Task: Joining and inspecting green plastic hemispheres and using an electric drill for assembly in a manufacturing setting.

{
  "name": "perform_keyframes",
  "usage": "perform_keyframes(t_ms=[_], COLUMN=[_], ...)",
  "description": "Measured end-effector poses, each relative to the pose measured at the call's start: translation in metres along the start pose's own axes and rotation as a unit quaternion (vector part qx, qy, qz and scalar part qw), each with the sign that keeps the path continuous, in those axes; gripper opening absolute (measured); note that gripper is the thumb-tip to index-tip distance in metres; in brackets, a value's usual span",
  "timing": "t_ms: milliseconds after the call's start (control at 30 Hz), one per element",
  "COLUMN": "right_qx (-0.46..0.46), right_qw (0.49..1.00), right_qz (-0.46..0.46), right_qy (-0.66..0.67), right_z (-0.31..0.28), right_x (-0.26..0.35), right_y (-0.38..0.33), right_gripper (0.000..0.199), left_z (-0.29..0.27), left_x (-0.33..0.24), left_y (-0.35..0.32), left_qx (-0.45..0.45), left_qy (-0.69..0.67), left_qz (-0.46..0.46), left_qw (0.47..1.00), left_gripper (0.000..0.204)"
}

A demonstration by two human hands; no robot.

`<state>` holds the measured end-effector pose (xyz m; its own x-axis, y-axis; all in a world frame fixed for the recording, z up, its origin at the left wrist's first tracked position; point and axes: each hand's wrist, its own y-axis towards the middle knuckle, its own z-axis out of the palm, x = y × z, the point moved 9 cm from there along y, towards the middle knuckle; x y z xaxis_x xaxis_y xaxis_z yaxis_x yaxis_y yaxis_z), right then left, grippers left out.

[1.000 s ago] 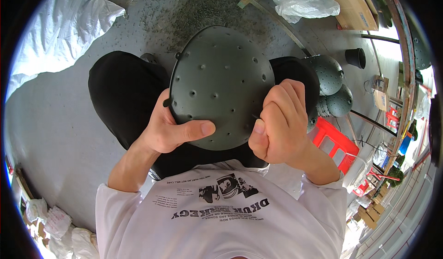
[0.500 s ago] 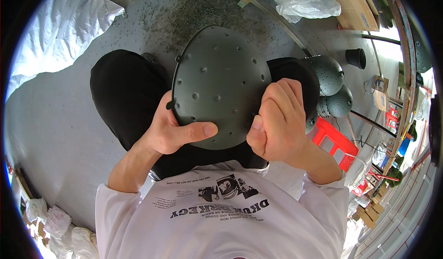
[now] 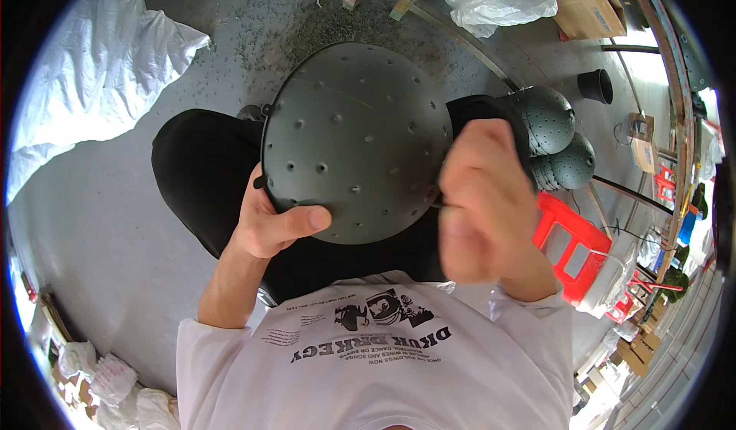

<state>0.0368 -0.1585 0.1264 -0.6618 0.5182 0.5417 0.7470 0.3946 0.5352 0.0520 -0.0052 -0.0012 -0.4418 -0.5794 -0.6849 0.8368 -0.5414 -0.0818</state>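
A dark green plastic half-sphere shell (image 3: 364,135), dotted with small holes, rests between my knees with its rounded side up. Small tabs stick out along its left rim. My left hand (image 3: 272,223) grips the near left edge, thumb lying on the outer surface and fingers hidden underneath. Beside the shell's right side, my right hand (image 3: 487,200) is a closed fist, smeared by motion. A thin dark tip shows between this fist and the shell; what it belongs to is hidden in the fist.
Several similar perforated shells (image 3: 563,162) are stacked at the right, near a red plastic stool (image 3: 571,238) and a black pot (image 3: 594,86). White sheeting (image 3: 107,70) lies at the far left. Dark crumbs (image 3: 307,39) litter the floor ahead, by a wooden frame (image 3: 460,35).
My right fist has pulled slightly right, away from the shell's surface. The shell and my left hand have shifted a little left, and the shell has turned somewhat.
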Motion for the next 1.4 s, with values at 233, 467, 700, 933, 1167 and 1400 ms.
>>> perform_keyframes(t_ms=[233, 467, 700, 933, 1167, 1400], right_qx=[-0.313, -0.265, -0.269, -0.237, -0.248, -0.227], right_qw=[0.855, 0.814, 0.698, 0.757, 0.796, 0.837], right_qz=[0.256, 0.397, 0.495, 0.493, 0.479, 0.438], right_qy=[0.324, 0.331, 0.442, 0.358, 0.274, 0.237], right_z=[-0.042, 0.004, 0.031, 0.024, 0.006, 0.006], right_x=[-0.082, -0.104, -0.117, -0.115, -0.109, -0.115], right_y=[-0.022, -0.033, -0.053, -0.053, -0.049, -0.053], right_gripper=[0.034, 0.034, 0.031, 0.04, 0.04, 0.038], left_z=[-0.017, -0.003, -0.007, -0.025, -0.01, -0.019], left_x=[-0.002, -0.008, -0.007, -0.004, -0.029, -0.034], left_y=[-0.012, -0.011, -0.016, -0.016, -0.003, -0.005], left_qx=[0.069, 0.134, 0.164, 0.079, -0.091, -0.087], left_qy=[-0.038, -0.176, -0.166, -0.042, 0.088, 0.239], left_qz=[0.001, 0.044, 0.052, 0.087, 0.12, 0.155], left_qw=[0.997, 0.974, 0.971, 0.992, 0.985, 0.955], left_gripper=[0.063, 0.061, 0.059, 0.093, 0.116, 0.097])
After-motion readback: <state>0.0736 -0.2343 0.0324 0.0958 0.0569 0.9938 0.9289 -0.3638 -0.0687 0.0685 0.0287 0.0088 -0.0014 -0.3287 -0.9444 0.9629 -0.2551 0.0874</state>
